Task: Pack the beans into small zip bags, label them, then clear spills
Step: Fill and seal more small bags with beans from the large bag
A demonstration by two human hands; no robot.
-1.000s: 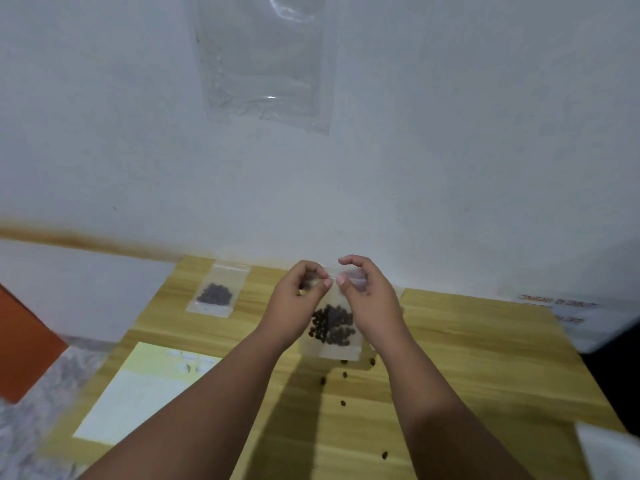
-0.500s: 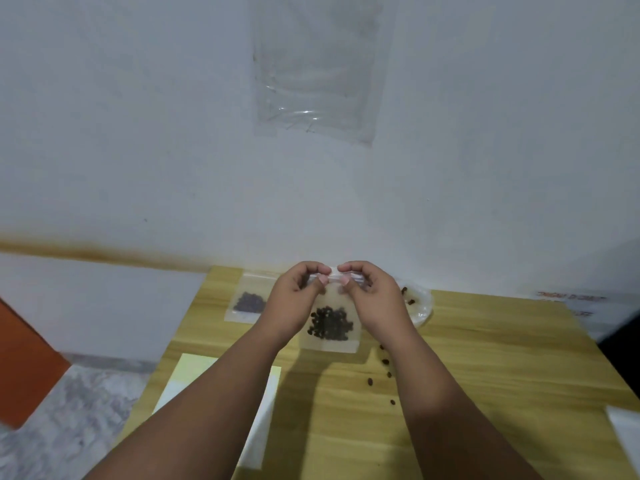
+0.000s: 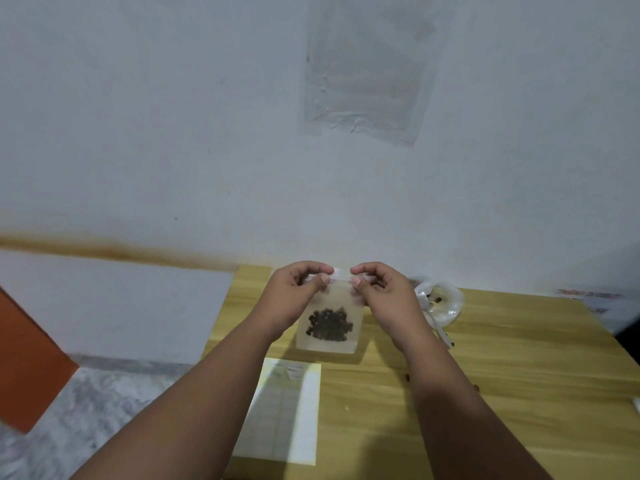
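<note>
Head view: left hand (image 3: 294, 292) and right hand (image 3: 379, 292) pinch zip bag (image 3: 329, 317) top upright, keeping beans (image 3: 329, 324) settled low for sealing

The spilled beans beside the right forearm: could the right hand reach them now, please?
Probably not yet: the right hand pinches the zip bag. The spilled beans lie uncovered on the table, so once freed it likely could.

Light wood table (image 3: 502, 358) set against the wall. Near left: paper sheet (image 3: 287, 410) w/ faint grid, lying flat. Far right: crumpled clear plastic bag (image 3: 445, 301), few beans inside. Loose beans (image 3: 408, 377) scattered on right side. White obj. (image 3: 635, 403) at right edge, cut off.
</note>
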